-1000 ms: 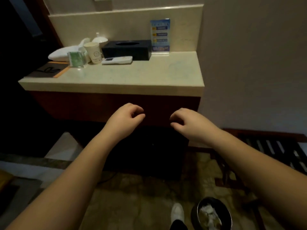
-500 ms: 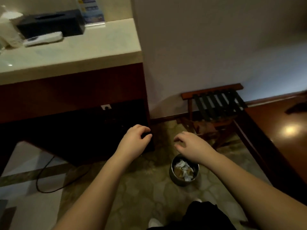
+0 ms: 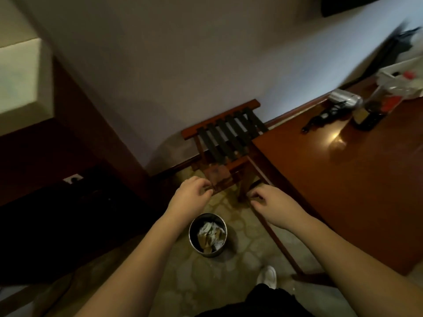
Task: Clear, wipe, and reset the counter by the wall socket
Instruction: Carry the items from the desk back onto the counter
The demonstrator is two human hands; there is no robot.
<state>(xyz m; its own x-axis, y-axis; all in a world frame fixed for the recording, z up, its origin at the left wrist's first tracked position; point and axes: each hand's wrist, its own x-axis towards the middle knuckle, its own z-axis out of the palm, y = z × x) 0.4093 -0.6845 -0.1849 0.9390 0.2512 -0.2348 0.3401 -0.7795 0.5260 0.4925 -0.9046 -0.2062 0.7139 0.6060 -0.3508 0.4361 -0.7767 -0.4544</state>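
Seemingly early: both hands — left hand [image 3: 191,195], right hand [image 3: 272,202] — loosely curled, empty, above the waste bin [image 3: 207,234]; counter [image 3: 20,76] wiping unbegun.

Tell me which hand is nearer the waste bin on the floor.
Left. The left hand hovers just above-left of the waste bin; the right hand sits farther off to its right.

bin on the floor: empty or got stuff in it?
Not empty. The round metal waste bin stands upright on the floor, and crumpled white and brownish paper scraps show through its open top. How deep they go cannot be told.
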